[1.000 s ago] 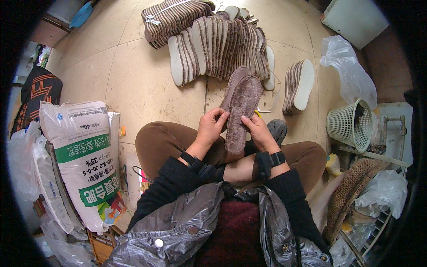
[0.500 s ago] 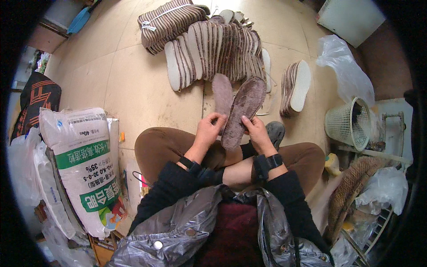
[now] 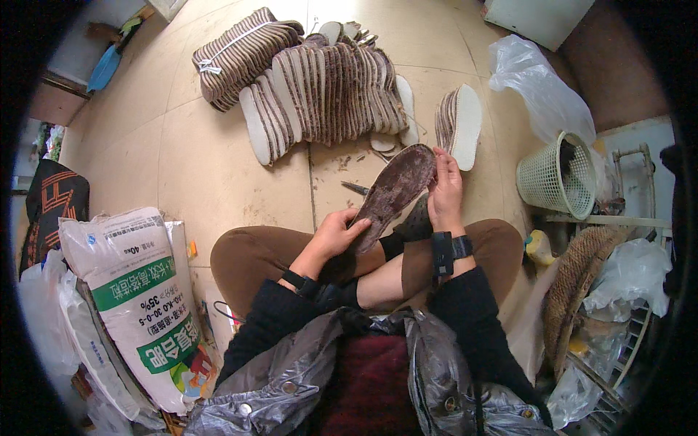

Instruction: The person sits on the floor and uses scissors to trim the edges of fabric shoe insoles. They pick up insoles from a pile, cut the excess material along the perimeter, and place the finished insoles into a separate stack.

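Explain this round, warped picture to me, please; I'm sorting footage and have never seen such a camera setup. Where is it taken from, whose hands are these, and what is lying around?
The picture comes from a wide fisheye camera worn on a person's head, looking down, so straight lines bend near the rim. The forearms entering from below belong to the wearer, who sits cross-legged on a tiled floor.

Both hands hold one brown insole: the left hand grips its near end, and the right hand, with a dark band at the wrist, grips its far end.

On the floor ahead lies a fanned row of insoles, with a tied bundle behind it and a small stack to the right. Also in view: a pale mesh basket, a clear plastic bag and, to the left, a printed white sack.
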`<state>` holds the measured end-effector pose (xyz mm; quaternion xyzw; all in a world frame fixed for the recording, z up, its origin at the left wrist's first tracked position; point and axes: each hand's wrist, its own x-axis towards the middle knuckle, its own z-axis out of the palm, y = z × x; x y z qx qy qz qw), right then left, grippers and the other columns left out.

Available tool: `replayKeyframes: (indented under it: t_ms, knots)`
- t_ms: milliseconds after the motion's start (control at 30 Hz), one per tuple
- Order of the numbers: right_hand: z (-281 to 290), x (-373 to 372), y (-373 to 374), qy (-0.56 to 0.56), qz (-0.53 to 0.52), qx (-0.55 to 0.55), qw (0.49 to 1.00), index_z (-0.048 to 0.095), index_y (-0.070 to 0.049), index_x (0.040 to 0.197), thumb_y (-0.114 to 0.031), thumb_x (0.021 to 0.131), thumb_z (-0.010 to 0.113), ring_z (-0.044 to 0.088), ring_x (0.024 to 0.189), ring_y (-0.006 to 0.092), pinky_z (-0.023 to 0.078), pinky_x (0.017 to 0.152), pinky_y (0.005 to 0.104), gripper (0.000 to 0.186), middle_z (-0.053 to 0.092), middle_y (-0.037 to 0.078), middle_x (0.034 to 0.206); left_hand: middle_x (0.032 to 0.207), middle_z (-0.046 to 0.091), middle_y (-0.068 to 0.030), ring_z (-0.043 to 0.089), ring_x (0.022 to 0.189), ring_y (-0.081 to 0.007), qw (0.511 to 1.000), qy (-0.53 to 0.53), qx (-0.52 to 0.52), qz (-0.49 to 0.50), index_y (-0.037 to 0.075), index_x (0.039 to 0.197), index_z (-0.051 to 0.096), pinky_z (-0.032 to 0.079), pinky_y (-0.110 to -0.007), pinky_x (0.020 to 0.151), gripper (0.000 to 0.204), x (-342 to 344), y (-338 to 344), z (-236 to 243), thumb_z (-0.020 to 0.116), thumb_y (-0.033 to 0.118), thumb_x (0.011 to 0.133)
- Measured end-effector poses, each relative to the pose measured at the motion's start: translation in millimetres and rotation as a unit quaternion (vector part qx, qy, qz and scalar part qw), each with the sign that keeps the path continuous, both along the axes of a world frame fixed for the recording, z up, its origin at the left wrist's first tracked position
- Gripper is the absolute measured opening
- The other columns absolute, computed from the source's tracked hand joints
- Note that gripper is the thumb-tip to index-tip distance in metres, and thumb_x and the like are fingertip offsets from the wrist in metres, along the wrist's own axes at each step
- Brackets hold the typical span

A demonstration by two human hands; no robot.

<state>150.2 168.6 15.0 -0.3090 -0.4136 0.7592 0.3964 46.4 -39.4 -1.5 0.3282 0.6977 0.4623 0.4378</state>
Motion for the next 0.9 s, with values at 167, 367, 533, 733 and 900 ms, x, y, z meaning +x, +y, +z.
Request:
replayKeyframes:
  t_ms: [167, 367, 533, 733, 900]
  knots:
    - [-10, 3, 4, -0.034, -0.027, 0.028, 0.999, 0.053, -0.005, 0.099, -0.015, 0.095, 0.053, 0.054, 0.082, 0.0085, 0.045, 0.077, 0.0223, 0.011, 0.057, 0.000, 0.089, 0.078, 0.063, -0.0064, 0.053, 0.073, -0.0097, 0.999, -0.026, 0.015, 0.016, -0.001, 0.100, 0.062, 0.046, -0.029, 0.069, 0.024, 1, -2, 0, 0.059, 0.020, 0.090]
    - [-14, 1, 0, 0.010, -0.031, -0.039, 0.999, 0.051, -0.006, 0.094, -0.017, 0.096, 0.050, 0.053, 0.073, 0.0082, 0.046, 0.070, 0.0226, 0.011, 0.057, 0.000, 0.083, 0.084, 0.061, -0.0016, 0.052, 0.076, -0.0085, 0.988, -0.119, 0.053, 0.082, -0.002, 0.102, 0.060, 0.045, -0.026, 0.070, 0.024, -1, -2, -2, 0.056, 0.020, 0.093]
    - [-22, 7, 2, -0.098, -0.022, -0.033, 0.994, 0.052, -0.008, 0.093, -0.022, 0.096, 0.050, 0.051, 0.066, 0.0087, 0.044, 0.065, 0.0226, 0.015, 0.058, 0.002, 0.082, 0.087, 0.061, -0.0021, 0.052, 0.078, -0.0075, 0.975, -0.158, 0.063, 0.144, -0.002, 0.102, 0.059, 0.045, -0.024, 0.071, 0.024, -4, -2, -4, 0.055, 0.020, 0.093]
    - [-63, 4, -13, -0.406, 0.137, 0.193, 0.883, 0.057, 0.002, 0.092, -0.023, 0.092, 0.054, 0.061, 0.079, 0.0244, 0.047, 0.071, 0.0346, 0.026, 0.063, 0.015, 0.082, 0.089, 0.061, -0.0015, 0.054, 0.075, -0.0073, 0.965, -0.143, 0.091, 0.201, -0.001, 0.109, 0.056, 0.046, -0.023, 0.066, 0.026, -10, -2, -3, 0.055, 0.020, 0.094]
    - [-101, -2, -38, -0.547, 0.235, 0.455, 0.662, 0.058, -0.002, 0.106, -0.014, 0.083, 0.058, 0.057, 0.094, 0.0338, 0.047, 0.082, 0.0407, 0.025, 0.060, 0.017, 0.099, 0.093, 0.063, -0.0039, 0.057, 0.078, -0.0088, 0.916, -0.205, 0.191, 0.287, 0.000, 0.107, 0.057, 0.049, -0.024, 0.070, 0.024, -24, -8, 2, 0.054, 0.020, 0.094]
